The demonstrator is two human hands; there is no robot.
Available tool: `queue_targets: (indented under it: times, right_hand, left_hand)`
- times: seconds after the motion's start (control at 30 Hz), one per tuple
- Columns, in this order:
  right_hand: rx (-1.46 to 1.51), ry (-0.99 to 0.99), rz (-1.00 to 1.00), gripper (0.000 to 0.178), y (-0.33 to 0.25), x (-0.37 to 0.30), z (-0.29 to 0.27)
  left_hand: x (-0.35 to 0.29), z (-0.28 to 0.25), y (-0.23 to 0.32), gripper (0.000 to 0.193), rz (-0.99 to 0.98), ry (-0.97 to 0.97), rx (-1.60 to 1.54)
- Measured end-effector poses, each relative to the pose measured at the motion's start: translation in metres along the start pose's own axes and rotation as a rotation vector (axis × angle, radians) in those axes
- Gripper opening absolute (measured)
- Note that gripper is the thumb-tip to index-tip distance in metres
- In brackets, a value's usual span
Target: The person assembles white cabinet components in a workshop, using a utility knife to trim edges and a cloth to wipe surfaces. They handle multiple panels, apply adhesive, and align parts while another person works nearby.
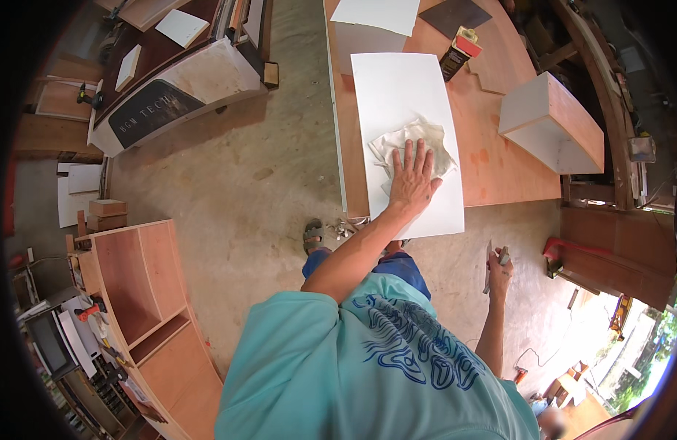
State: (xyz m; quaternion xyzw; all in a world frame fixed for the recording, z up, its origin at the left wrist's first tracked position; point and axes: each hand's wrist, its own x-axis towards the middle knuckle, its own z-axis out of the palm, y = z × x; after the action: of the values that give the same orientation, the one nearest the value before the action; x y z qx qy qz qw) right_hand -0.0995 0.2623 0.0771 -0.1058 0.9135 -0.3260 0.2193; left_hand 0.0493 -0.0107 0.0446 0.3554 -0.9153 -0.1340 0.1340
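My left hand (413, 176) lies flat with fingers spread on a crumpled whitish cloth (437, 143), pressing it against a long white panel (400, 88). The panel rests on the wooden worktable (492, 139) and juts past its near edge. Out to the right, away from the table, my right hand (501, 270) is closed around a flat scraper-like tool (489, 271) with a thin grey blade. Its exact kind is hard to make out.
On the table stand a dark rectangular can (459, 55) with a red band and an open white box (551, 125). Another white board (375, 15) lies at the far end. A wooden cabinet (148, 293) is at left, a printed white panel (184, 95) at far left.
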Motion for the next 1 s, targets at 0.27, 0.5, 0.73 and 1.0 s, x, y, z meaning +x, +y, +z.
queue_targets:
  times: [0.27, 0.5, 0.73, 1.0]
  right_hand:
    - [-0.009, 0.091, 0.113, 0.03, 0.011, -0.124, 0.024]
    - [0.012, 0.243, 0.162, 0.033, 0.015, -0.173, 0.036]
    - [0.032, 0.29, 0.236, 0.03, 0.06, -0.197, 0.005]
    - [0.104, 0.398, 0.395, 0.025, 0.127, -0.228, -0.047]
  left_hand:
    - [-0.032, -0.003, -0.04, 0.064, 0.387, -0.13, -0.096]
    - [-0.046, -0.026, -0.058, 0.061, 0.117, -0.132, 0.008]
    - [0.114, -0.028, -0.148, 0.066, -0.155, -0.061, 0.186]
    - [0.126, -0.002, -0.158, 0.055, -0.067, 0.05, 0.278]
